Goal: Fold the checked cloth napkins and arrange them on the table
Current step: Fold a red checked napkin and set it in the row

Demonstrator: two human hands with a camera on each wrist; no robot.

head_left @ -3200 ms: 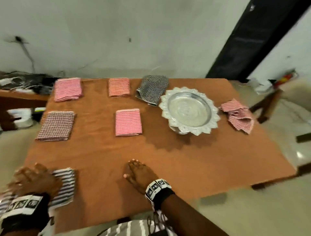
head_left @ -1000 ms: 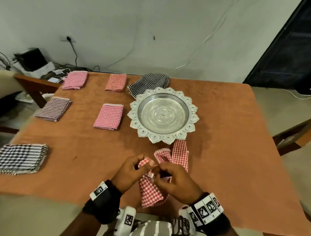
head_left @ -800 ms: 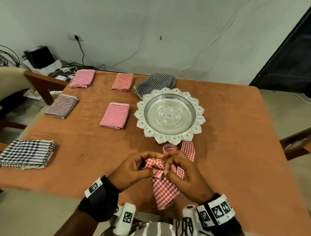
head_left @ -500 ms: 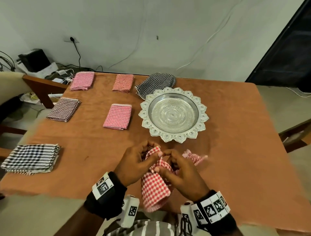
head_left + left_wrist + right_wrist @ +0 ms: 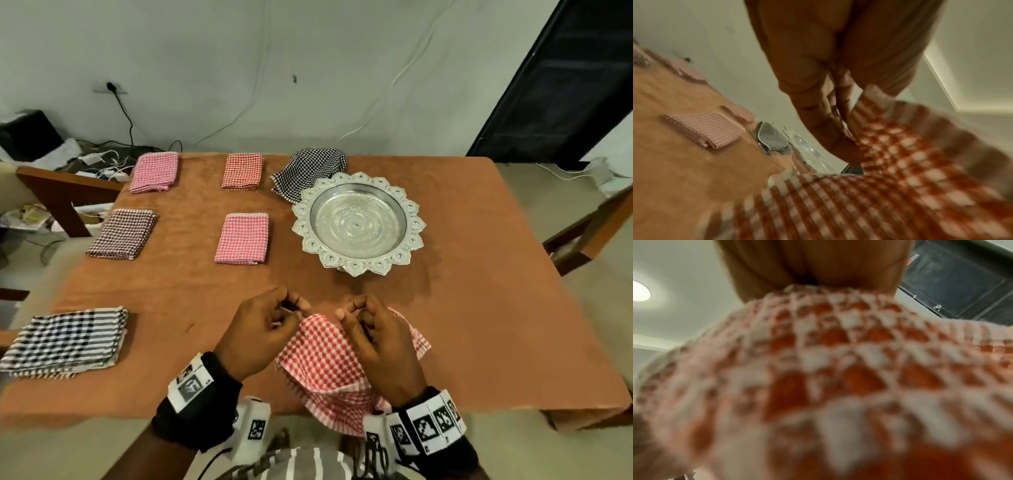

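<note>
Red-checked napkin (image 5: 322,356) pinched along its far edge by left hand (image 5: 263,329) and, seemingly, right hand (image 5: 380,339), draping toward the body.

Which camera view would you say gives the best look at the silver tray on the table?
The head view: the silver tray shows whole, from above, with its scalloped rim and empty middle sharp. The left wrist view catches only a blurred, edge-on sliver of it beyond the fingers. The right wrist view shows none of it; the red checked napkin fills the picture.
</note>
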